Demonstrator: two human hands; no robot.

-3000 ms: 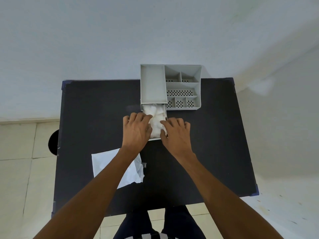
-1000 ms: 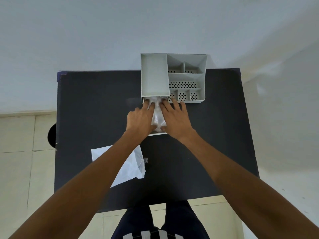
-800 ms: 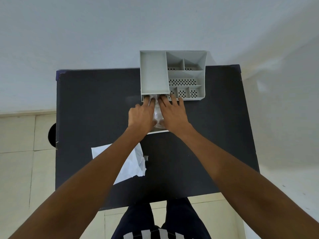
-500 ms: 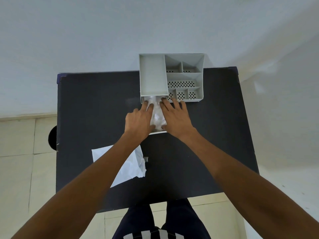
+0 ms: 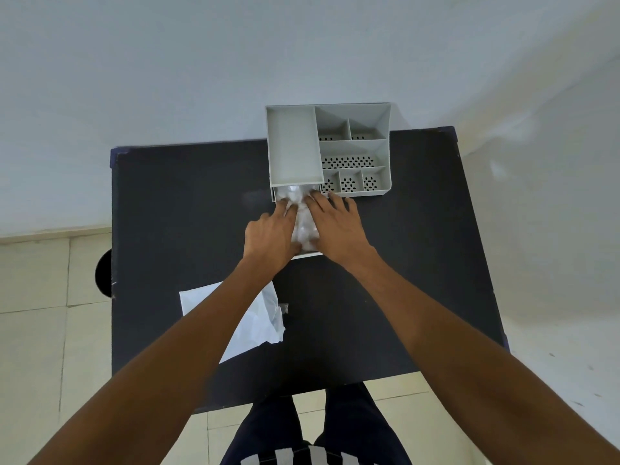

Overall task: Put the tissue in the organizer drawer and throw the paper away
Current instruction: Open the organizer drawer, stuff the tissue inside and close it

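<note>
Both hands, left hand (image 5: 270, 234) and right hand (image 5: 337, 226), lie spread flat, pressing the soft white crumpled tissue (image 5: 303, 223) into the pulled-out drawer (image 5: 307, 254) of the grey plastic compartmented organizer (image 5: 382, 182). It looks light and springy; the loose white paper sheet (image 5: 250, 322), nearer than the organizer, should lift by its edge.

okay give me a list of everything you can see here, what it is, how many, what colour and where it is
table: one, black, centre of view, on a pale tiled floor
organizer: one, grey, compartments, far edge of the table
drawer: one, grey, pulled out from the organizer's left section toward the person
tissue: one wad, white, inside the drawer between the hands
paper: one sheet, white, crumpled, near left of the table, partly under the left forearm
round object: one, black, on the floor by the table's left edge, unclear
left hand: pressing on the tissue
right hand: pressing on the tissue
</note>
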